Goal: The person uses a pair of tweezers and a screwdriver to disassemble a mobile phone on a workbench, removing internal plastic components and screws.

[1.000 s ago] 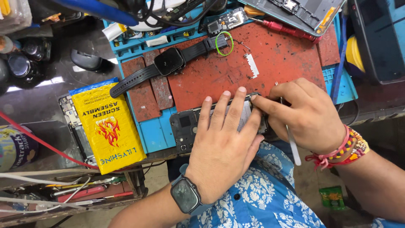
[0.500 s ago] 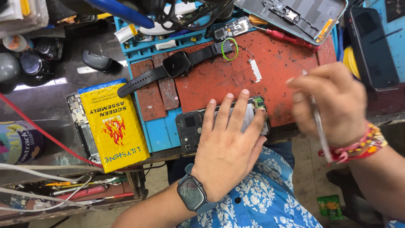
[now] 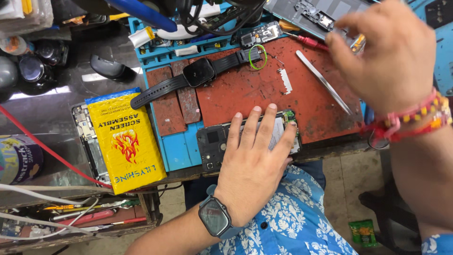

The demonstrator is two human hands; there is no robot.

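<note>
Your left hand (image 3: 252,165) lies flat, fingers (image 3: 264,123) spread and not curled round anything, pressing down on the opened smartphone (image 3: 214,144) at the front edge of the worktop, where the red mat (image 3: 245,92) meets the blue repair mat (image 3: 177,151). The phone's dark back end with its camera cutout sticks out to the left of your palm; a strip of green circuit board shows by your little finger. Your right hand (image 3: 387,52) is raised over the far right corner of the red mat, fingers loosely bent; whether they have hold of anything, you cannot tell from here. Metal tweezers (image 3: 323,81) lie slantwise on the red mat just beside that hand, apart from the phone. A black smartwatch (image 3: 199,73) with its strap stretched out rests along the far edge of the red mat, a green ring (image 3: 258,57) at its right end. A yellow screen-assembly package (image 3: 125,139) sits at the left, just beside the blue mat
</note>
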